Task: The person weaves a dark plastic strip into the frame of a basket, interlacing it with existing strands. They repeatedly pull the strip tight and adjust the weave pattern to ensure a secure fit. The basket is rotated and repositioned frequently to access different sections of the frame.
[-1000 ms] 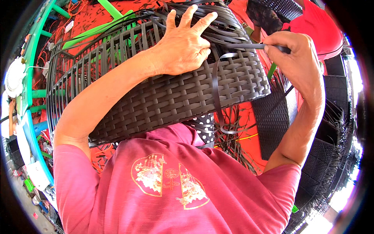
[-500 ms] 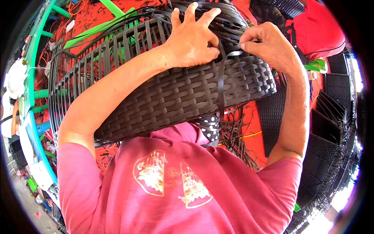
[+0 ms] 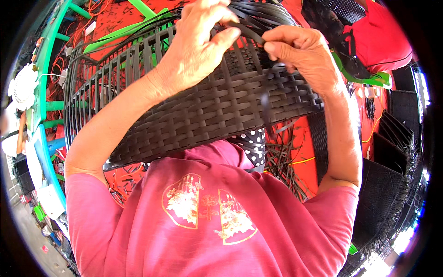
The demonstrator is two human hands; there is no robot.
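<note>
A dark woven basket-like piece (image 3: pixel 198 111) lies across my lap, with finished weave on the near side and bare upright strips toward the left. Above its right part, my right hand (image 3: pixel 302 53) pinches a flat dark strip (image 3: pixel 251 34) between thumb and fingertips. The strip runs left to my left hand (image 3: pixel 196 51), which is closed on it between thumb and curled forefinger. Some of the left fingertips are cut off by the upper edge. A loose strip end, blurred, hangs down over the weave below my right hand.
More long strips (image 3: pixel 272 13) bunch behind the piece. Red floor covering (image 3: pixel 300 138) carries strip scraps. A green frame (image 3: pixel 41 92) and white fan (image 3: pixel 24 87) stand left. Dark woven panels (image 3: pixel 380 198) stack at right. A person in red (image 3: pixel 383 39) is at the upper right.
My left hand has moved left from the weave, its spread fingers now curled at the strip. My right hand has shifted slightly left, and the strip has lifted off the weave.
</note>
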